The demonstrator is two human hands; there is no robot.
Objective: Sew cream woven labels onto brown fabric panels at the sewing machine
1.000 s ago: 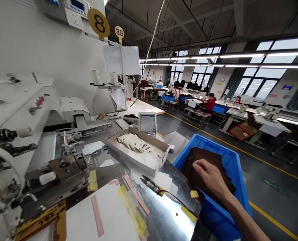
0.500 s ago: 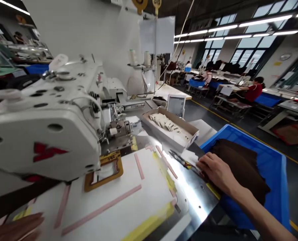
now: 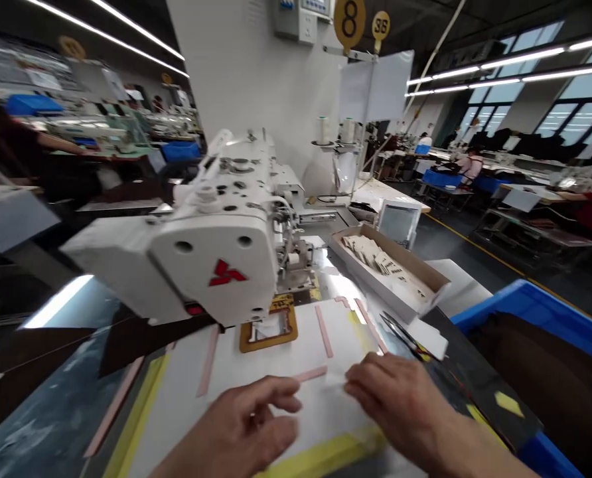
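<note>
My left hand [image 3: 249, 425] hovers over the white template sheet [image 3: 176, 405], its fingers curved and apart from the thumb, with nothing visible between them. To its right, my right hand [image 3: 400, 405] is over the same sheet with its fingers pressed together; their tips are hidden, so I cannot make out what they hold, if anything. Pink strips [image 3: 324, 332] and yellow tape [image 3: 326, 458] mark the sheet. Ahead, a brown frame [image 3: 269, 344] lies on the sheet under the white sewing machine head [image 3: 216, 265]. Beyond my right hand lie scissors [image 3: 403, 335].
A cardboard box [image 3: 430, 292] of small pale pieces stands right of the machine, with a small screen [image 3: 398, 222] behind it. A blue bin [image 3: 519, 299] with dark brown fabric [image 3: 549, 372] is at the right. Dark cloth [image 3: 127, 345] lies at the left. Other people sit at machines farther off.
My right hand has left the dark fabric at the blue bin and moved left over the sheet. My left hand has come in from the lower left. The view has swung left.
</note>
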